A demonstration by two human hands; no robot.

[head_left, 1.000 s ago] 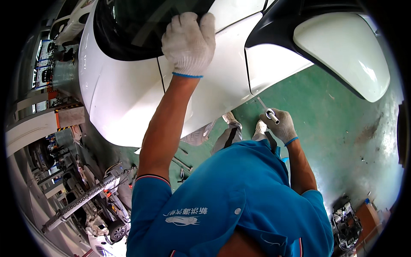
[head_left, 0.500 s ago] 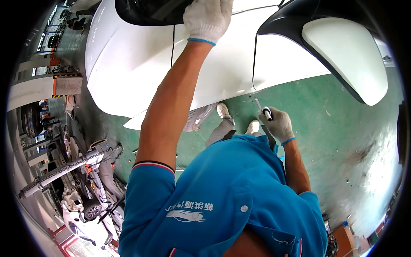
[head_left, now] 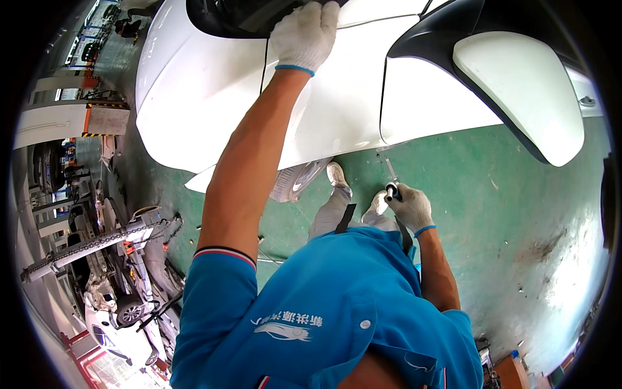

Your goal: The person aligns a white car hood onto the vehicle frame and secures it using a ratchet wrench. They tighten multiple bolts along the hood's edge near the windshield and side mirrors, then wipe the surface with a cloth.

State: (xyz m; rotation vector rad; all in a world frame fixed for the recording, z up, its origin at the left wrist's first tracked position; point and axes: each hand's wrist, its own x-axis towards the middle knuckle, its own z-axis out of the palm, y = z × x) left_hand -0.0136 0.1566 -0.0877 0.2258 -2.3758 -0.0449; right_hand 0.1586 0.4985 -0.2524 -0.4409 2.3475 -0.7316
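My left hand, in a white knitted glove with a blue cuff, lies with fingers stretched out on a white car's body panel. Its fingertips are beside the dark glass-like part at the top, close to a panel seam. Lower and to the right, my right hand, gloved alike, is closed round a hand tool with a black-and-silver end. A slim metal bar reaches from the tool towards the car's lower edge; I cannot make out what its tip touches.
A white side mirror with black trim juts out at the right. Under the car's edge a wheel shows near my shoes on the green floor. At the left stand a metal arm with a chain and a partly dismantled white car.
The view has shifted slightly. My left hand has slid a little left towards the panel seam. My right hand, with the tool, has come down a little, away from the car's lower edge.
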